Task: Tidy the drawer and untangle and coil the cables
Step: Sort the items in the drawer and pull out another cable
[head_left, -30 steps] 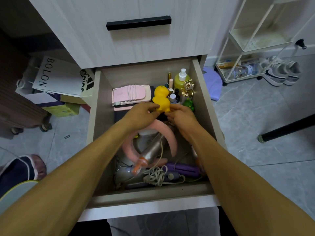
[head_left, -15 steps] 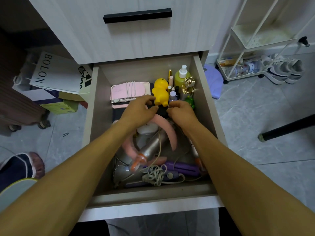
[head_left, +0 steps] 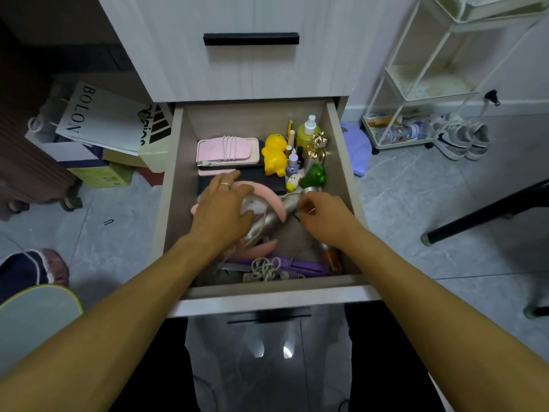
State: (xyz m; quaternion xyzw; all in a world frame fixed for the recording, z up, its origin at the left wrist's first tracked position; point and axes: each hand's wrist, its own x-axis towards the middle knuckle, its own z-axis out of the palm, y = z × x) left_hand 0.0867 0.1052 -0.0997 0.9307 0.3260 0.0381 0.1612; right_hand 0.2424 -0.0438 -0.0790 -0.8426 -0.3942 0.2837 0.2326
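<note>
Left grip point(head_left: 221, 209) spreads flat over the pink headband point(head_left: 267, 193) at mid-frame in the open drawer point(head_left: 173, 185), right grip point(head_left: 322, 214) pinches something small and dark, while the tangled cable point(head_left: 264, 269) sits at the drawer's lower front edge.

Both hands point(head_left: 221, 209) have drawn back from the yellow duck point(head_left: 274, 154) onto the clutter.

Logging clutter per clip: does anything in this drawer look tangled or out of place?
Yes. A beige cable lies knotted at the drawer's front edge, and a pink headband sprawls across a silver hair dryer mid-drawer. Nothing looks spilled.
</note>
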